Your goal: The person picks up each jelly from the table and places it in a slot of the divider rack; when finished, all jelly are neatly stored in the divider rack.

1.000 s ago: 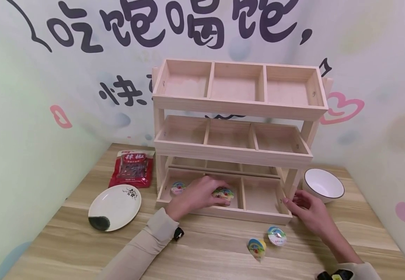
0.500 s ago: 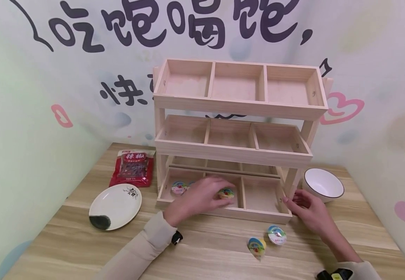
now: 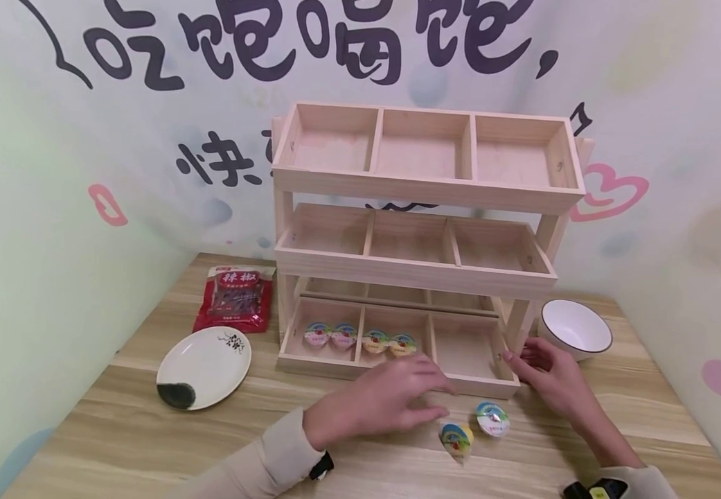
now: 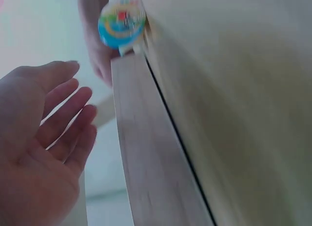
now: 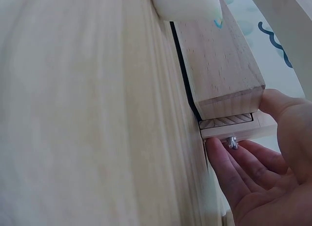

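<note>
A three-tier wooden rack stands on the table, each tier divided into three compartments. In its bottom tier, two pinkish jelly cups lie in the left compartment and two yellow-orange jelly cups in the middle one. My left hand hovers in front of that tier, fingers apart and holding nothing. Just right of its fingertips, a yellow jelly cup lies tipped on the table beside a whitish jelly cup. My right hand grips the right end of the bottom tier, thumb at the end wall and fingers outside.
Left of the rack lie a red bag of dried chilies and a white plate with a dark patch. A white bowl with a dark rim sits behind my right hand. A printed cloth hangs behind the table.
My left hand has let go of a yellow-orange jelly cup in the middle compartment and come out toward the cups on the table. My right hand keeps its place.
</note>
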Demonstrator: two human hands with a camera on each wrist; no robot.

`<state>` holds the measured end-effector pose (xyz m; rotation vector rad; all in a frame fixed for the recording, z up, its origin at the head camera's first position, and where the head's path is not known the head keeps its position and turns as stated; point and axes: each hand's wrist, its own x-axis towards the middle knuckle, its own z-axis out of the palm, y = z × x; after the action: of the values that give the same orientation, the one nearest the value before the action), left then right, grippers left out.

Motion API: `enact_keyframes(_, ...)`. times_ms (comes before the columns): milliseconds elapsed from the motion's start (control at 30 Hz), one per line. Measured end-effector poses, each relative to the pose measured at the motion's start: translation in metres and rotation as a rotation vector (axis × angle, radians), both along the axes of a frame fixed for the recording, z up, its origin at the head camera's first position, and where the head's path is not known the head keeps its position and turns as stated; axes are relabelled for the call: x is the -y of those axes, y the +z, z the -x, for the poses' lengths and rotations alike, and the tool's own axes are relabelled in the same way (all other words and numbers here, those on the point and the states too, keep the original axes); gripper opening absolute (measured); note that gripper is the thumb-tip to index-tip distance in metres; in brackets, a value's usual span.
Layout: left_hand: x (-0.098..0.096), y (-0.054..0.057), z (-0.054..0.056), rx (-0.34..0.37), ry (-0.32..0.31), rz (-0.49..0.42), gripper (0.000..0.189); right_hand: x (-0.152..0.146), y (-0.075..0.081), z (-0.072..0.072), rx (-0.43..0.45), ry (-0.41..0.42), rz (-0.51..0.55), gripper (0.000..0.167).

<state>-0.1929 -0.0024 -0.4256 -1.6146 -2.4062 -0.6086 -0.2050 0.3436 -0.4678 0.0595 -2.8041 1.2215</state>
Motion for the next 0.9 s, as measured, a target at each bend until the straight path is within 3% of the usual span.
enact_keyframes(200,-0.013,-0.007,-0.017,0.010,-0.110,0.113,0.036,0.000,0.001,-0.001,0.006,-0.005,-0.003,0.053)
enact_keyframes(367,-0.017,-0.010,-0.024,0.070,-0.144,0.197,0.035,0.000,0.002,-0.002,-0.007,0.005,-0.001,0.049)
enact_keyframes(633,-0.021,-0.013,-0.022,0.162,-0.172,0.166,0.012,0.001,0.002,-0.001,-0.015,0.011,0.005,0.046)
enact_keyframes(900,-0.022,-0.014,-0.018,0.195,-0.158,0.187,0.016,-0.001,0.000,0.000,-0.018,0.009,-0.006,0.047)
